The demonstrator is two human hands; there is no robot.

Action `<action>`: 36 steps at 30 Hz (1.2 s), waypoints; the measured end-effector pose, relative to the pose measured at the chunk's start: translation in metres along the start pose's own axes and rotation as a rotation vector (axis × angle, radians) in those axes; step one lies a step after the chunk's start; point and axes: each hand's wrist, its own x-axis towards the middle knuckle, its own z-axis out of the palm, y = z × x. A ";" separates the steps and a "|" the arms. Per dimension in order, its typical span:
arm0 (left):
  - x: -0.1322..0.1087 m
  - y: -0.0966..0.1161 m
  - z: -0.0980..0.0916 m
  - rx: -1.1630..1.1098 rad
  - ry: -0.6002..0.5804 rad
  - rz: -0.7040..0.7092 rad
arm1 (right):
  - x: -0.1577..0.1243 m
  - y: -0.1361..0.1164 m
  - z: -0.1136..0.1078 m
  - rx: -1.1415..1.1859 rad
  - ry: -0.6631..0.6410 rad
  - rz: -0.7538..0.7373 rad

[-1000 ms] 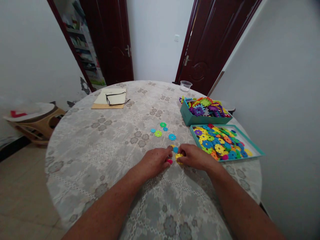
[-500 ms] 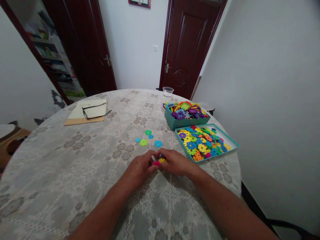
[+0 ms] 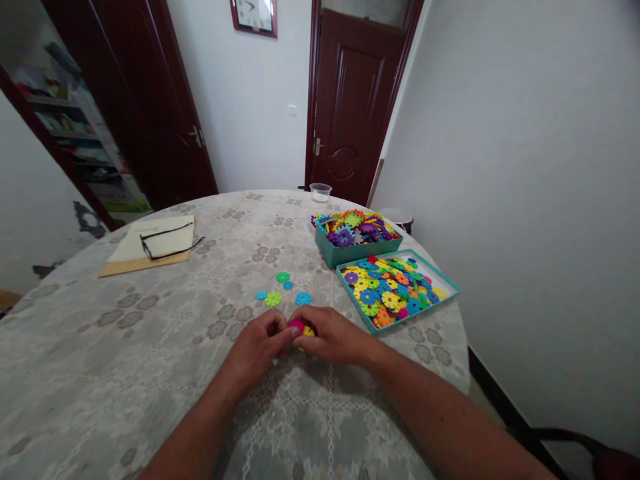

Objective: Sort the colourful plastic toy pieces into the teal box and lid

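My left hand [image 3: 257,348] and my right hand [image 3: 330,339] meet over the table's near middle, fingers pinched together. Between the fingertips sit a pink plastic disc [image 3: 296,325] and a yellow disc [image 3: 309,331], pressed against each other. The left fingers hold the pink one, the right fingers the yellow one. Just beyond the hands several loose discs lie on the cloth: a blue one [image 3: 303,298], a light green one [image 3: 273,299], a small blue one [image 3: 261,295] and a green one [image 3: 283,277].
A shallow teal tray [image 3: 447,283] full of coloured discs lies to the right. Behind it stands a teal box [image 3: 345,253] heaped with pieces. A clear cup [image 3: 321,192] is at the far edge. Glasses [image 3: 165,243] rest on a notebook [image 3: 125,263] at the left.
The camera has tilted up and turned, so the table sits lower in view. My hands have closed together, bringing the pink disc against the yellow one.
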 end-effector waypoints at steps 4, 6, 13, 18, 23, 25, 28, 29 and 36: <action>0.000 0.000 0.002 -0.021 -0.022 -0.025 | 0.000 0.004 -0.002 -0.043 0.008 0.012; 0.001 0.000 0.002 -0.021 -0.015 -0.019 | -0.001 0.004 -0.009 -0.080 0.040 0.005; -0.001 -0.003 -0.002 0.206 0.194 0.094 | -0.017 0.045 -0.068 -0.486 0.513 0.225; 0.000 -0.024 0.006 0.471 0.221 0.339 | -0.035 0.084 -0.098 -0.815 0.705 0.506; 0.004 -0.030 0.012 0.665 0.072 0.468 | -0.024 0.068 -0.080 -0.769 0.723 0.287; 0.006 -0.027 0.014 0.714 0.015 0.449 | -0.014 0.054 -0.057 -0.634 0.554 0.179; 0.008 -0.024 0.016 0.763 -0.004 0.412 | -0.006 0.036 -0.021 -0.490 0.172 0.141; 0.008 -0.023 0.017 0.771 0.002 0.405 | -0.005 0.031 -0.011 -0.476 0.078 0.159; 0.007 -0.024 0.021 0.785 0.037 0.354 | -0.004 0.030 0.007 -0.456 -0.008 0.248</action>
